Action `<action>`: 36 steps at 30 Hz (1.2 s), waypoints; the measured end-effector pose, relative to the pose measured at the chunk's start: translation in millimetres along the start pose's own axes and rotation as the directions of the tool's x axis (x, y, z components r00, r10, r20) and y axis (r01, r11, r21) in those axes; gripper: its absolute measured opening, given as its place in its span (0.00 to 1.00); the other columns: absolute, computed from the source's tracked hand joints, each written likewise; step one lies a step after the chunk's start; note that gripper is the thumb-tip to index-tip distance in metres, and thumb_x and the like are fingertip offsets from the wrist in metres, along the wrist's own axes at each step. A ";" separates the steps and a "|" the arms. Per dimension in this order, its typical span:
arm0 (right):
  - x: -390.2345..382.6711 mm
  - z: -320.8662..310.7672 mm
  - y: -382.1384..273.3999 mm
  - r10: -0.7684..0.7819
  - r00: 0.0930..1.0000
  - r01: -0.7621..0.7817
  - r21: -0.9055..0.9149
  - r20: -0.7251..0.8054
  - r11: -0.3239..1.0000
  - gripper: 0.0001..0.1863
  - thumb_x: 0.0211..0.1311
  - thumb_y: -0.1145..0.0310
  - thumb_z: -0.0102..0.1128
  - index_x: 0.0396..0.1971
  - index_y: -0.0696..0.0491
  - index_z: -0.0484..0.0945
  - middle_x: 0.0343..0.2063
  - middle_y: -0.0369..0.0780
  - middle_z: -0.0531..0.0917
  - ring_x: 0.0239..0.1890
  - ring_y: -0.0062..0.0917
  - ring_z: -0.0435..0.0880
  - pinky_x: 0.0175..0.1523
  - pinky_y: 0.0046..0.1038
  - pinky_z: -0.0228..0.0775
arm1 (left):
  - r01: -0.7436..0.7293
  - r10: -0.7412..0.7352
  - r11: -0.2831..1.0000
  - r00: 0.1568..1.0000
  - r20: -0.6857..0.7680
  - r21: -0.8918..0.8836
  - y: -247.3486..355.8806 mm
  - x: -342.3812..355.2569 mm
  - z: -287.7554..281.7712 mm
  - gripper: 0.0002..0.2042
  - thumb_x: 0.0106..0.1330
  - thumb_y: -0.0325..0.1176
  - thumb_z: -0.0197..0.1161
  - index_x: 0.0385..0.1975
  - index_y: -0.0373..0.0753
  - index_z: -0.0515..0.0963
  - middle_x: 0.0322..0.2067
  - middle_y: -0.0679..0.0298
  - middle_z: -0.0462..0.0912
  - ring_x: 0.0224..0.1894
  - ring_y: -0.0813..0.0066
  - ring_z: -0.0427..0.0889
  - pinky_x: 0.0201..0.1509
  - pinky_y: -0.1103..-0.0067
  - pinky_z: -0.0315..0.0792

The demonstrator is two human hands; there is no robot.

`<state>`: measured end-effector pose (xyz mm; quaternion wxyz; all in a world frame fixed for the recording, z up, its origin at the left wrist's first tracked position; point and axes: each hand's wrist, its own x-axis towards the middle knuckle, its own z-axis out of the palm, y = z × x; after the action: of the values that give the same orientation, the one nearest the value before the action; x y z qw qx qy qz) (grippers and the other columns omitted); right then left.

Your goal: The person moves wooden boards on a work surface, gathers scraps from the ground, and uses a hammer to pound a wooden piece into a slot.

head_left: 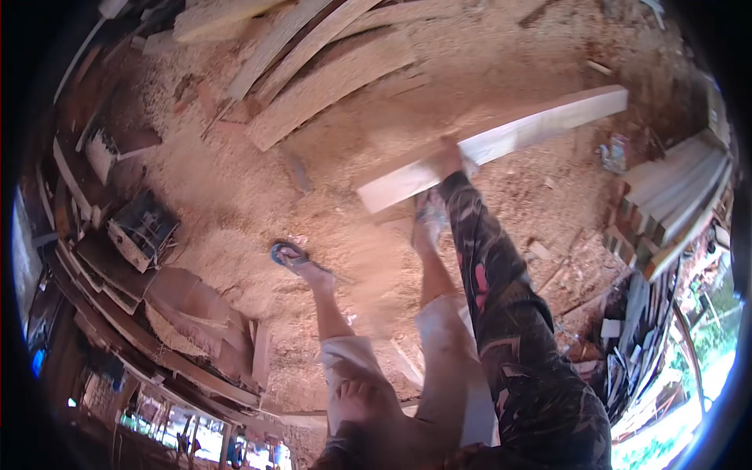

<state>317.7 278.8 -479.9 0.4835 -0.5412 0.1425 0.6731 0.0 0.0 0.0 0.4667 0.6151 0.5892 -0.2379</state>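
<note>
A long, squared wooden beam [544, 133] slants across the area in front of me, its pale side face turned toward me. My right hand [452, 157], at the end of a dark patterned sleeve, is closed around the beam left of its middle; motion blur softens the fingers. The beam's left end passes just beyond my right foot [430, 207]. My left hand [356, 398] lies on my left thigh, fingers stretched out, holding nothing.
Sawdust and shavings cover the ground. Several curved planks [329, 86] lie at the far left. A dark box-like object [143, 229] and wood offcuts [188, 309] sit on the left. Stacked boards [674, 192] stand at the right. A sandal [290, 253] is on my left foot.
</note>
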 end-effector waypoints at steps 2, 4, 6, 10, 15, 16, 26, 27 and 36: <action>-57.0 17.0 -47.9 -0.124 0.983 0.108 -0.124 -0.133 0.986 0.31 0.53 0.57 0.65 0.56 0.55 0.70 0.50 0.45 0.76 0.51 0.37 0.77 0.54 0.50 0.70 | 0.060 -0.051 0.996 0.991 0.124 -0.065 -16.0 22.1 -17.8 0.15 0.62 0.48 0.56 0.39 0.46 0.78 0.44 0.59 0.80 0.55 0.57 0.73 0.62 0.62 0.61; -177.7 57.6 -78.1 -0.147 0.934 0.032 -0.335 -0.325 0.942 0.30 0.53 0.57 0.64 0.54 0.55 0.71 0.49 0.43 0.76 0.48 0.34 0.78 0.51 0.38 0.73 | 0.083 -0.080 0.993 0.996 0.039 -0.081 -8.8 -43.7 -25.3 0.14 0.61 0.47 0.57 0.38 0.45 0.79 0.41 0.57 0.80 0.52 0.57 0.75 0.60 0.62 0.64; -285.8 69.3 -149.8 -0.230 0.915 0.119 -0.323 -0.331 0.939 0.28 0.52 0.57 0.65 0.52 0.55 0.73 0.45 0.41 0.77 0.43 0.31 0.79 0.47 0.32 0.74 | -0.024 0.018 0.995 0.998 -0.060 -0.094 -28.8 -50.8 -21.7 0.13 0.61 0.45 0.57 0.36 0.44 0.79 0.39 0.56 0.81 0.49 0.56 0.76 0.57 0.62 0.67; -423.6 47.5 -273.0 -0.336 0.875 0.158 -0.450 -0.349 0.879 0.25 0.51 0.55 0.65 0.44 0.58 0.78 0.36 0.38 0.79 0.39 0.26 0.77 0.43 0.25 0.70 | 0.072 -0.117 0.922 0.988 -0.097 -0.380 -40.6 -59.8 -52.3 0.11 0.60 0.39 0.60 0.36 0.39 0.78 0.34 0.52 0.81 0.40 0.50 0.79 0.49 0.62 0.73; -562.0 116.8 -403.2 -0.320 0.886 0.014 -0.671 -0.335 0.741 0.25 0.49 0.55 0.65 0.44 0.55 0.77 0.33 0.39 0.80 0.33 0.27 0.79 0.38 0.28 0.72 | -0.043 -0.114 0.908 0.931 -0.346 -0.417 -30.0 -73.8 -103.2 0.14 0.58 0.35 0.61 0.40 0.35 0.77 0.36 0.48 0.80 0.39 0.48 0.79 0.44 0.61 0.73; -590.5 128.7 -430.8 -0.339 0.890 0.041 -0.687 -0.305 0.725 0.25 0.49 0.55 0.65 0.44 0.55 0.77 0.33 0.39 0.80 0.33 0.27 0.79 0.38 0.28 0.72 | -0.038 -0.127 0.912 0.921 -0.368 -0.408 1.3 -70.3 -130.8 0.15 0.58 0.36 0.62 0.42 0.34 0.76 0.38 0.46 0.79 0.40 0.47 0.79 0.44 0.61 0.73; -831.3 323.8 -457.9 0.420 0.896 -0.324 -0.860 -0.145 0.393 0.23 0.57 0.54 0.59 0.47 0.55 0.76 0.33 0.42 0.81 0.30 0.28 0.81 0.35 0.30 0.75 | -0.893 0.626 0.450 0.303 -0.719 0.015 278.8 -103.3 -311.8 0.53 0.42 0.65 0.71 0.63 0.31 0.61 0.64 0.44 0.61 0.67 0.48 0.60 0.71 0.62 0.54; -851.5 351.8 -431.0 0.479 0.867 -0.330 -0.880 -0.140 0.341 0.23 0.58 0.54 0.59 0.47 0.55 0.75 0.33 0.42 0.81 0.30 0.28 0.81 0.36 0.30 0.75 | -0.933 0.653 0.353 0.196 -0.731 0.066 275.4 -116.4 -314.1 0.53 0.42 0.64 0.72 0.63 0.32 0.61 0.59 0.43 0.66 0.62 0.45 0.65 0.68 0.61 0.58; -988.7 463.4 -244.2 0.627 0.776 -0.087 -0.996 -0.065 0.006 0.27 0.63 0.52 0.55 0.53 0.57 0.72 0.33 0.44 0.82 0.33 0.30 0.83 0.39 0.32 0.78 | -0.771 0.169 0.603 0.375 -0.911 -0.206 119.4 -311.0 -311.0 0.29 0.46 0.64 0.67 0.25 0.39 0.79 0.25 0.52 0.80 0.33 0.50 0.80 0.36 0.62 0.71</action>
<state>188.0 239.3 630.7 -0.1739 -0.5070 -0.3009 0.7888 -26.8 125.0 437.5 0.3532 0.6116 0.5555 0.4389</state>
